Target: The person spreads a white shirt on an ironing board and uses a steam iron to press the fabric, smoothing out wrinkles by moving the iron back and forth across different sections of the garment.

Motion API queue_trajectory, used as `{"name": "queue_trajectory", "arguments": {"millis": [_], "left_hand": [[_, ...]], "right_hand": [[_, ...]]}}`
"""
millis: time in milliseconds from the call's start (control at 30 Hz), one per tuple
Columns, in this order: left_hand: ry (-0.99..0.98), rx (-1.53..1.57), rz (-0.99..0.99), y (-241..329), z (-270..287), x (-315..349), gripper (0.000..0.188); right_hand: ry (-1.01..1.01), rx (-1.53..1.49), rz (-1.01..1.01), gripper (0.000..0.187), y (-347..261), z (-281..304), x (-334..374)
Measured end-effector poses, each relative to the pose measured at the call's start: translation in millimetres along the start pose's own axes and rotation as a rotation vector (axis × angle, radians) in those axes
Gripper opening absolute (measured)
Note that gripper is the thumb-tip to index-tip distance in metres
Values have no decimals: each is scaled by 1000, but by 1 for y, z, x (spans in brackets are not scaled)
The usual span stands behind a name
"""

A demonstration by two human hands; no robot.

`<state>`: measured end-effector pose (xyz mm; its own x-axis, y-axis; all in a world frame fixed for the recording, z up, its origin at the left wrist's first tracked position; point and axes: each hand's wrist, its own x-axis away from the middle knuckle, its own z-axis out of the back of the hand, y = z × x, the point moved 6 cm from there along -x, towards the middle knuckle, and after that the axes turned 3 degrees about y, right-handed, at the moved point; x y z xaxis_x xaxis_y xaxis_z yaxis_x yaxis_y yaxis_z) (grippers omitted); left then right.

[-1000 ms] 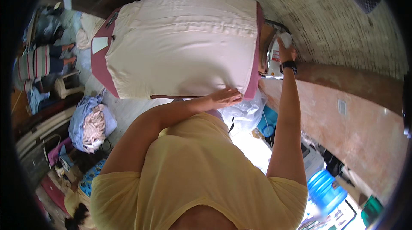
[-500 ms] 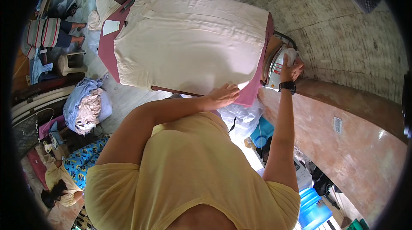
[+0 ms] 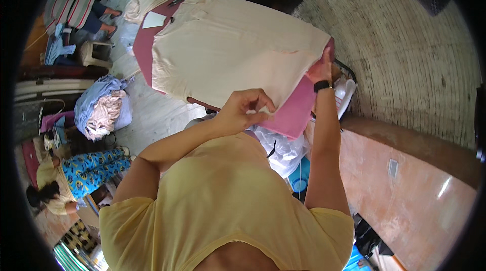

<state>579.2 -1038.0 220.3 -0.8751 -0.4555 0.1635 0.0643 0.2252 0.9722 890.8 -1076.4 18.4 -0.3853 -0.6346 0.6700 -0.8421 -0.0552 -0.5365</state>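
Note:
A cream garment [image 3: 228, 53] lies spread over a pink-covered ironing board [image 3: 291, 111], whose cover shows along the right and at the left tip. My left hand [image 3: 245, 110] pinches the garment's near right corner between thumb and fingers, a little above the board. At the far right corner, my right hand [image 3: 320, 70] has its fingers round the garment's edge; they are partly hidden. Just beyond that wrist, a white iron [image 3: 346, 94] rests at the board's right end, partly covered by my arm.
A white card [image 3: 153, 20] and a dark slim tool [image 3: 177, 1] lie on the board's left end. Left of it, a heap of blue and pink clothes [image 3: 104, 106] sits on the floor near a stool [image 3: 96, 53]. Two other people are at the left. A stone ledge [image 3: 395, 164] runs right.
My right hand has left the iron and taken the garment's right edge. My left hand has gone from lying on the cloth to pinching its corner. The garment's right edge has shifted left, baring more pink.

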Motion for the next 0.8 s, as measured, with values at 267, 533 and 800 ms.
{"name": "queue_trajectory", "arguments": {"millis": [267, 533, 800], "left_hand": [[-227, 133, -244, 97, 81, 103, 9], [428, -13, -509, 137, 218, 245, 18], [1090, -1235, -400, 133, 331, 261, 24]], "right_hand": [[342, 455, 264, 55, -53, -34, -97], [188, 747, 387, 35, 40, -14, -8], [99, 902, 429, 18, 3, -50, 99]]}}
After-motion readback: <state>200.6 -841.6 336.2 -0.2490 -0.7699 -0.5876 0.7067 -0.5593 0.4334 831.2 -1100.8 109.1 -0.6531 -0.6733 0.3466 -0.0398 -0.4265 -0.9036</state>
